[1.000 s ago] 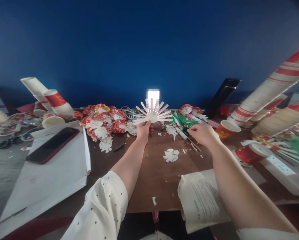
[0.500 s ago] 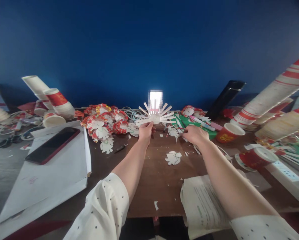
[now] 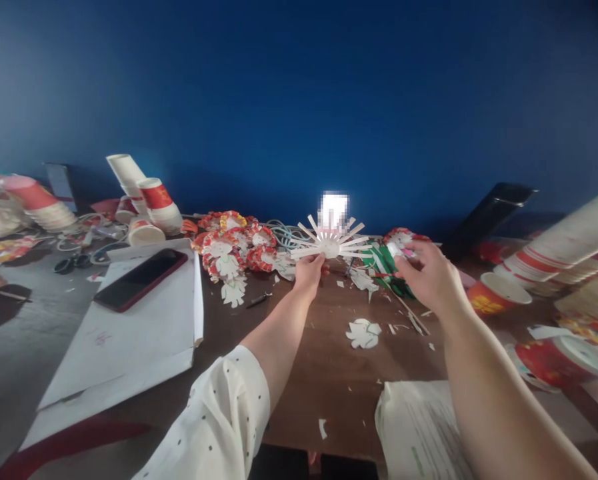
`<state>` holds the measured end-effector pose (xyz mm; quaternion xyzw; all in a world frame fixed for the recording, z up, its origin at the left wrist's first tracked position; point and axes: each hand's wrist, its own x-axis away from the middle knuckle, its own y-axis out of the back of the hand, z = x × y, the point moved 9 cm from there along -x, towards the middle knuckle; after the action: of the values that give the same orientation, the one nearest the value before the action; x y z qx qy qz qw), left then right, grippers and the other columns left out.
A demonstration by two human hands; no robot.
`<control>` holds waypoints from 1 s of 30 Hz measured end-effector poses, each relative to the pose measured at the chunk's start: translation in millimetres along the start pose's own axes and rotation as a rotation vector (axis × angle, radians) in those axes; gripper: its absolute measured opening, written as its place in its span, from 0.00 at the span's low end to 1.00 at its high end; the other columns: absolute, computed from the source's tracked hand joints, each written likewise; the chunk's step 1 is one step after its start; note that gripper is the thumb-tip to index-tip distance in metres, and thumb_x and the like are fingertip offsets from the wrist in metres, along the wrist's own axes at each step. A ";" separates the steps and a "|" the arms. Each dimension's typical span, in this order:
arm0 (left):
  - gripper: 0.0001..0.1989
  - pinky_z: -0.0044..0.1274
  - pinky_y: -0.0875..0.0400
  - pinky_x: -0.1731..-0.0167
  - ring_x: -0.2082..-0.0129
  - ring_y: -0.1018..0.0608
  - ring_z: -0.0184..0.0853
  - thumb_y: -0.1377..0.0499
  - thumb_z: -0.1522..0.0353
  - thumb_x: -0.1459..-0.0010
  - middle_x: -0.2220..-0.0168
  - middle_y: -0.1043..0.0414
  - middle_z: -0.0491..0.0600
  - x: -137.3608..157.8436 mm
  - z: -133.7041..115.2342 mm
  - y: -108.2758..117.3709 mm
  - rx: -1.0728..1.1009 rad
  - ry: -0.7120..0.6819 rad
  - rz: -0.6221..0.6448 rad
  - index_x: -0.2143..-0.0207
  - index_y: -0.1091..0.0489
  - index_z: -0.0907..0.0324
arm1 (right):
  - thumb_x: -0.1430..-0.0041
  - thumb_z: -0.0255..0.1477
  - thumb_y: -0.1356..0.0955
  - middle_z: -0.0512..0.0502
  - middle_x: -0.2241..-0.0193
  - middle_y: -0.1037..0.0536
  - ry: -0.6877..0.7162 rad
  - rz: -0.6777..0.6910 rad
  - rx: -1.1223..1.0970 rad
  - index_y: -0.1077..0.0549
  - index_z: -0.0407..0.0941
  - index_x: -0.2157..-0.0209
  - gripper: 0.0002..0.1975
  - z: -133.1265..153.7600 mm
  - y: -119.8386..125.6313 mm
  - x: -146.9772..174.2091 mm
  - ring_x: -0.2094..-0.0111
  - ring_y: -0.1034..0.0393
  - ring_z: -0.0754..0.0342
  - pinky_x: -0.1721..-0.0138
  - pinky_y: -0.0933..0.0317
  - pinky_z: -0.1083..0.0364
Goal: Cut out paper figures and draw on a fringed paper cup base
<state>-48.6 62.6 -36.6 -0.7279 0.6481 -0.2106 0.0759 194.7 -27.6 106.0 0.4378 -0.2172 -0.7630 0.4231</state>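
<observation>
My left hand (image 3: 311, 272) pinches the rim of a paper cutout with a round white centre and many strips fanned out like rays (image 3: 330, 249). It is held up above the far part of the table. My right hand (image 3: 431, 273) is over the green sheets (image 3: 379, 259), with thumb and fingers curved and parted. A pink-and-white pen-like item (image 3: 403, 251) shows by its fingertips, mostly hidden by the hand. Below lie white flower-like paper cutouts, one alone on the brown tabletop (image 3: 363, 333) and another (image 3: 363, 280) beside the green sheets.
Red-and-white crinkled paper flowers (image 3: 229, 243) are piled at the back left. A phone (image 3: 141, 279) lies on white board at left. Paper cups (image 3: 499, 293) and a long cup stack (image 3: 573, 230) stand right, near a black bottle (image 3: 499, 210). Paper scraps dot the table.
My right hand has lifted from beside the white cutout and moved right, over the green sheets and pen. My left hand still holds the rayed cutout. The view has turned slightly left.
</observation>
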 end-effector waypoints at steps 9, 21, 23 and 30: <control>0.08 0.20 0.34 0.78 0.83 0.29 0.28 0.38 0.66 0.44 0.80 0.29 0.46 2.7 -1.9 1.6 -0.257 -0.030 -0.017 0.68 0.25 0.63 | 0.36 0.43 0.39 0.41 0.66 0.22 -0.057 -0.051 -0.380 0.35 0.45 0.39 0.28 7.8 -45.9 22.0 0.77 0.28 0.51 0.75 0.30 0.50; 0.15 0.24 0.33 0.64 0.63 0.24 0.40 0.35 0.60 0.46 0.74 0.28 0.52 45.0 -32.0 -18.5 -0.839 -0.350 0.059 0.79 0.32 0.59 | 0.36 0.33 0.42 0.31 0.48 0.31 -0.050 -0.267 -0.087 0.36 0.42 0.42 0.23 -30.5 -51.3 26.8 0.45 0.36 0.42 0.43 0.41 0.40; 0.12 0.21 0.35 0.63 0.62 0.24 0.39 0.32 0.62 0.51 0.72 0.27 0.52 63.4 -30.2 -39.3 -0.835 -0.441 0.264 0.78 0.29 0.58 | 0.36 0.33 0.43 0.31 0.48 0.30 -0.067 -0.216 -0.078 0.36 0.41 0.42 0.23 -30.0 -54.9 26.6 0.44 0.36 0.42 0.43 0.42 0.41; 0.19 0.21 0.42 0.79 0.83 0.31 0.30 0.23 0.64 0.73 0.83 0.31 0.44 101.4 -6.5 -81.3 -1.010 -0.549 0.714 0.83 0.32 0.55 | 0.37 0.33 0.42 0.32 0.48 0.28 -0.095 -0.160 -0.121 0.35 0.40 0.43 0.23 -32.5 -58.6 25.5 0.44 0.34 0.43 0.43 0.41 0.44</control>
<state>30.2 -23.2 21.5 -0.4425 0.8250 0.3484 -0.0468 189.1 -15.5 35.6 0.3908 -0.1548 -0.8258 0.3759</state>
